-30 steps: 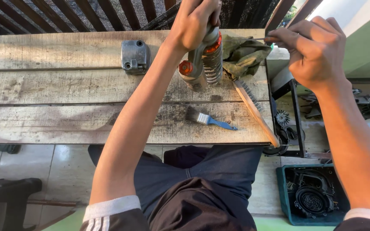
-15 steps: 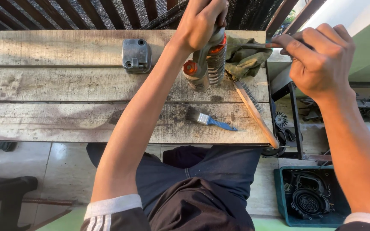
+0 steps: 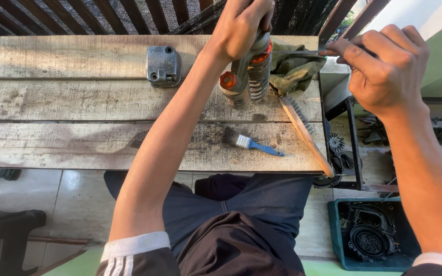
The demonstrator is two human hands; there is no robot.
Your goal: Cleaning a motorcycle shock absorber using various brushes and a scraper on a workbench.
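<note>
My left hand (image 3: 242, 24) grips the top of a shock absorber (image 3: 249, 74) that stands upright on the wooden workbench (image 3: 67, 102); it has a grey coil spring, orange collars and a side canister with an orange cap. My right hand (image 3: 382, 66) is closed on a thin metal rod tool (image 3: 297, 51) whose tip reaches the upper part of the shock absorber. A crumpled green rag (image 3: 295, 71) lies just behind the rod.
A grey cast metal cover (image 3: 163, 65) sits on the bench at left. A blue-handled paintbrush (image 3: 254, 143) and a long wooden wire brush (image 3: 305, 134) lie near the front right edge. A teal bin (image 3: 372, 235) with engine parts is on the floor at right.
My right hand has moved slightly right and down with the rod. My left hand keeps hold of the shock absorber, which stays upright.
</note>
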